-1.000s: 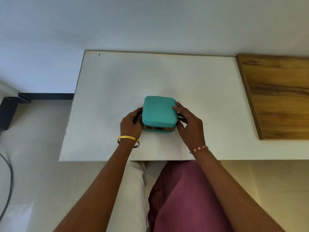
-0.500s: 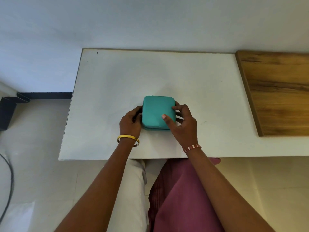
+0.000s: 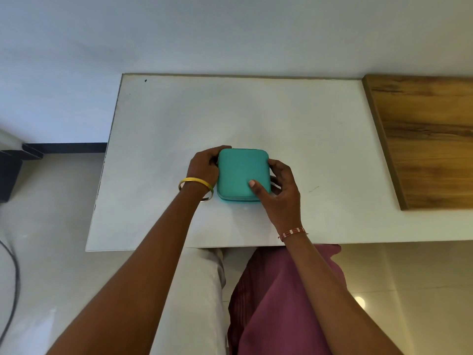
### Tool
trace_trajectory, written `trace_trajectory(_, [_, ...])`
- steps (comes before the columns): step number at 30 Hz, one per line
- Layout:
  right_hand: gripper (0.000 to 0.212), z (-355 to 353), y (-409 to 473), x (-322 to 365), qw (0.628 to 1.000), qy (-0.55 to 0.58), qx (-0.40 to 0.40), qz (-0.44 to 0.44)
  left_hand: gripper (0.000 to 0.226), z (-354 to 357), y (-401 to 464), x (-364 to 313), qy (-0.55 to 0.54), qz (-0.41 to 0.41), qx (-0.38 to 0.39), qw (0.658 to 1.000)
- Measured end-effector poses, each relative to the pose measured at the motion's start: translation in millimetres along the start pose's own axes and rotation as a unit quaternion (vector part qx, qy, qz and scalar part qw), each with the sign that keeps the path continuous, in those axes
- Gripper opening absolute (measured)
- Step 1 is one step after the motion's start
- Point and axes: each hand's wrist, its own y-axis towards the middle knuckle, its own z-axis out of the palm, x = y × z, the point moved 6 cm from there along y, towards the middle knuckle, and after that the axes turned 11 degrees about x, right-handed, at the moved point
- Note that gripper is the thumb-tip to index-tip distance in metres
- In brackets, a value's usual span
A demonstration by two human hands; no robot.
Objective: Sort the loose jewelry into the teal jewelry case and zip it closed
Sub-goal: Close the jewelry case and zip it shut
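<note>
Teal case (image 3: 242, 172) flat on white table (image 3: 294, 129), lid down, near front edge, roughly mid-table. Held from both sides. Left hand (image 3: 204, 166) curled around left edge, fingertips wrapping far left corner. Right hand (image 3: 282, 190) gripping right side: thumb (image 3: 256, 187) pressed on lid near front right corner, fingers curled against right wall. Zip state along near edge: cannot tell. Yellow bangle (image 3: 195, 184) on left wrist, touching table beside case. Red-and-white thread band (image 3: 293, 233) on right wrist. Wooden panel (image 3: 425, 139) at table's right end, well apart from case. Maroon cloth (image 3: 276, 303) over lap below table edge. Dark cable (image 3: 14, 283) on floor, far left.
</note>
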Motion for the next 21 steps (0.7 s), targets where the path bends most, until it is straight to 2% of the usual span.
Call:
trace_trajectory(7, [0.046,0.1,0.2,0.1,1.0,0.003,-0.001,0.003,0.043,-5.4,5.2,-3.9,0.085,-0.007,0.024,0.996])
trace_trajectory(11, [0.059,4.7,0.6,5.0,0.998,-0.041,0.037,0.001,0.04,-7.2,5.8,-2.5,0.083,-0.024,0.019,0.996])
trace_trajectory(15, [0.055,12.5,3.2,8.7,0.983,-0.168,0.08,-0.006,0.032,-9.3,7.4,-0.7,0.049,-0.045,0.031,0.997])
trace_trajectory(21, [0.054,11.9,4.3,12.3,0.979,-0.184,0.083,0.025,0.026,-12.6,12.1,-0.7,0.036,-0.061,0.072,0.995])
